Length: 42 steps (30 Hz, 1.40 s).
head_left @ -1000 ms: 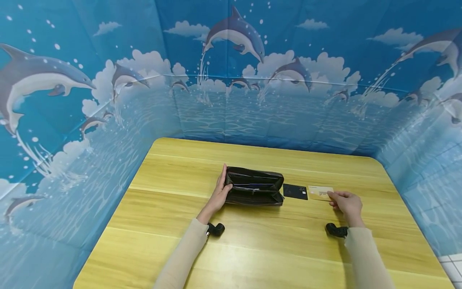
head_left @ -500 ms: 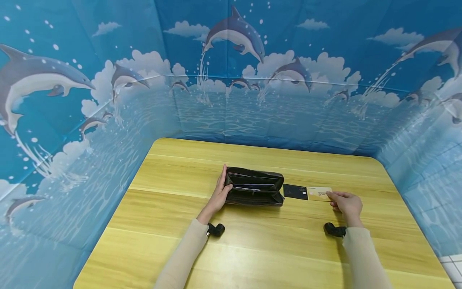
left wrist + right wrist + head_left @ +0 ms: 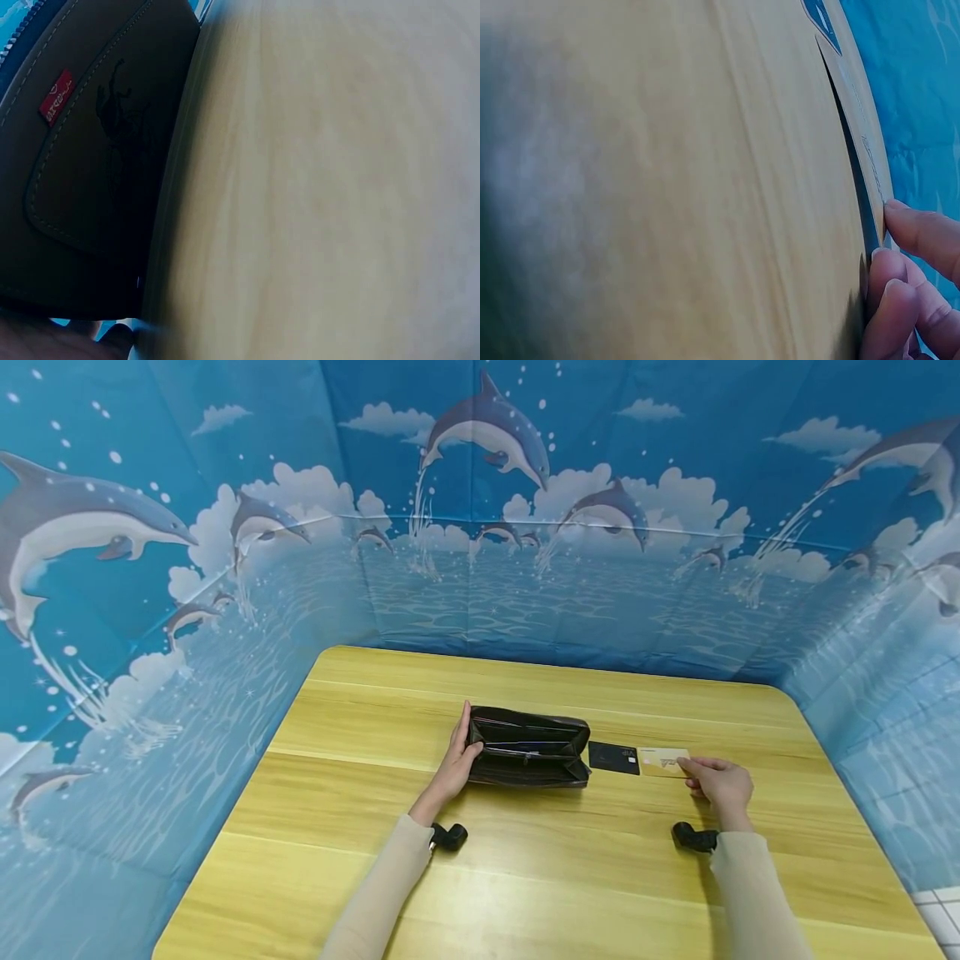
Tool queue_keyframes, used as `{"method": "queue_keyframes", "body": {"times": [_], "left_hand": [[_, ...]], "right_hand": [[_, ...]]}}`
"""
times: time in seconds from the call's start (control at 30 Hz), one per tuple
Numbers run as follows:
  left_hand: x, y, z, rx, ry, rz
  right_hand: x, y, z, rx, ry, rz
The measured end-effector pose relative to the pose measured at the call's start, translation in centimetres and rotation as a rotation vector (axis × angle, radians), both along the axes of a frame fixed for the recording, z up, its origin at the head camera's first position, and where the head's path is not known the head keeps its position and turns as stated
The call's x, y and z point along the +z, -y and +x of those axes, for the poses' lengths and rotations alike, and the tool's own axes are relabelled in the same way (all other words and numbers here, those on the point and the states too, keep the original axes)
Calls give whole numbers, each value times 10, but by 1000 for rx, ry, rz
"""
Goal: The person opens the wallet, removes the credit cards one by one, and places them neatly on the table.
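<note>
A dark zip-around wallet (image 3: 536, 773) stands spread open in the middle of the table, with papers or cards showing in its slots. My left hand (image 3: 452, 770) grips its left end, thumb over the near edge. The left wrist view shows the wallet's outer side (image 3: 97, 172) with a red tag. At the right, my right hand (image 3: 723, 787) pinches the right end of a gold card (image 3: 660, 762). In the right wrist view this card (image 3: 859, 135) tilts slightly, a dark gap under its near edge. A black VIP card (image 3: 613, 758) lies between wallet and gold card.
The yellow wood-grain table (image 3: 540, 877) has rounded far corners. A blue dolphin-print curtain (image 3: 465, 585) surrounds its far side and both flanks. Black wrist-worn devices (image 3: 450, 837) jut inward from both wrists, low over the tabletop.
The gold card has slid slightly left, closer to the black card, with my right hand on it. My left hand and the wallet have stayed put.
</note>
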<state>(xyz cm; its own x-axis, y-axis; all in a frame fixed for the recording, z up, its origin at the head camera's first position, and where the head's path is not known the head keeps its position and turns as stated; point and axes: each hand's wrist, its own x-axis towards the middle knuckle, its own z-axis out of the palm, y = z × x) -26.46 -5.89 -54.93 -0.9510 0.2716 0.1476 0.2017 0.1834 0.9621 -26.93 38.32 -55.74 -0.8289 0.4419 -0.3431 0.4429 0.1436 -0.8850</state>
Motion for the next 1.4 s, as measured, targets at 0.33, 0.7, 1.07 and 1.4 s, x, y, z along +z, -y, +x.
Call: {"method": "queue_keyframes", "body": {"times": [0.33,0.7,1.07,1.4], "left_hand": [[-24,0,-10,23,-4,10],[-5,0,-3,-11,4,-7],[-22,1,-11,22,-28,15],[-24,0,-12,13,-16,5]], "right_hand": [[2,2,2,11,-5,25],[2,3,2,17,-4,55],[0,10,4,32,-43,166],[24,51,-5,59,-176,539]]}}
